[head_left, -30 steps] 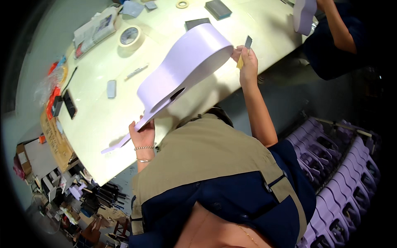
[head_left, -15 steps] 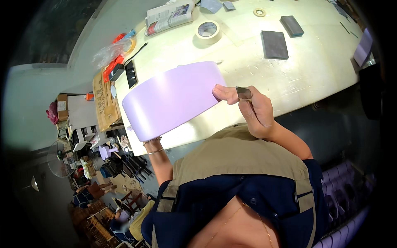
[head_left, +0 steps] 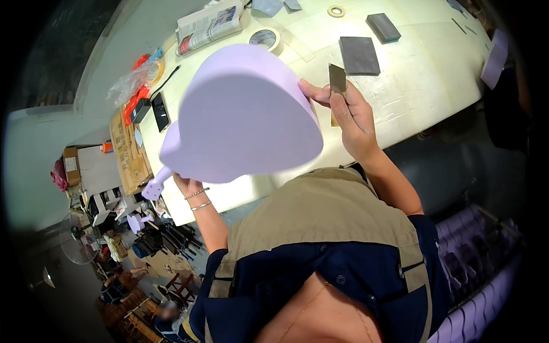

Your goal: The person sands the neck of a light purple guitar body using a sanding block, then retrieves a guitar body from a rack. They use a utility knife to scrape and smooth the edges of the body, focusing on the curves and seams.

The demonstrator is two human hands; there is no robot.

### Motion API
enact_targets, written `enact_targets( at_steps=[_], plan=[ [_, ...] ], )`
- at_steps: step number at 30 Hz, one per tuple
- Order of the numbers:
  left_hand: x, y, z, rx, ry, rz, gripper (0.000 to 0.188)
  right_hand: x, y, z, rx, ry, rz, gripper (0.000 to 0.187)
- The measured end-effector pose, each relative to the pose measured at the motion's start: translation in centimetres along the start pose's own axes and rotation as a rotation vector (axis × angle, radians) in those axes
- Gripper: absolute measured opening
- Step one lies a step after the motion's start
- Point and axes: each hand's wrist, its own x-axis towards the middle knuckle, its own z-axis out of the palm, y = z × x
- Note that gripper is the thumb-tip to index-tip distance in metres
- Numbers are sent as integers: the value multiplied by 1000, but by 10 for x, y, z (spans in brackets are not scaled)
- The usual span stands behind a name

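A lilac ukulele-like instrument (head_left: 246,126) is held up over the table, its broad flat face toward me and its small headstock (head_left: 152,190) at the lower left. My left hand (head_left: 186,184) grips it at the neck end, fingers largely hidden behind it. At the right side of the body, my right hand (head_left: 350,111) pinches a thin, dark, flat strip (head_left: 337,78) between thumb and fingers. What the strip is made of I cannot tell. A fingertip of that hand touches the instrument's rim.
On the pale table (head_left: 412,97) lie two dark grey blocks (head_left: 359,56), a wide tape roll (head_left: 266,39), a narrow tape roll (head_left: 336,11), a folded newspaper (head_left: 210,27) and a phone (head_left: 160,111). Lilac parts (head_left: 469,308) stand in rows at lower right.
The instrument has turned from its curved side to its broad flat face, bringing the headstock into view. The strip in my right hand now points upward. The whole view has shifted slightly.
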Motion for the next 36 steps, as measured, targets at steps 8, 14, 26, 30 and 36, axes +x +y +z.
enact_targets(
  at_steps=[8, 14, 26, 30, 36],
  plan=[
    [-1, -17, 50, -266, -12, 131, 37, -15, 19, -6, 215, -24, 81, 27],
    [-15, -27, 80, -58, 159, 226, 42, -23, 33, -14, 267, 38, 175, 27],
    [-42, -45, 165, 112, 157, 433, 24, -59, 88, -49, 426, 359, 478, 24],
    [-50, -51, 184, 142, 120, 447, 23, -62, 97, -56, 445, 395, 518, 22],
    [-58, -66, 214, 161, 73, 490, 32, -64, 95, -52, 469, 494, 594, 22]
  ],
)
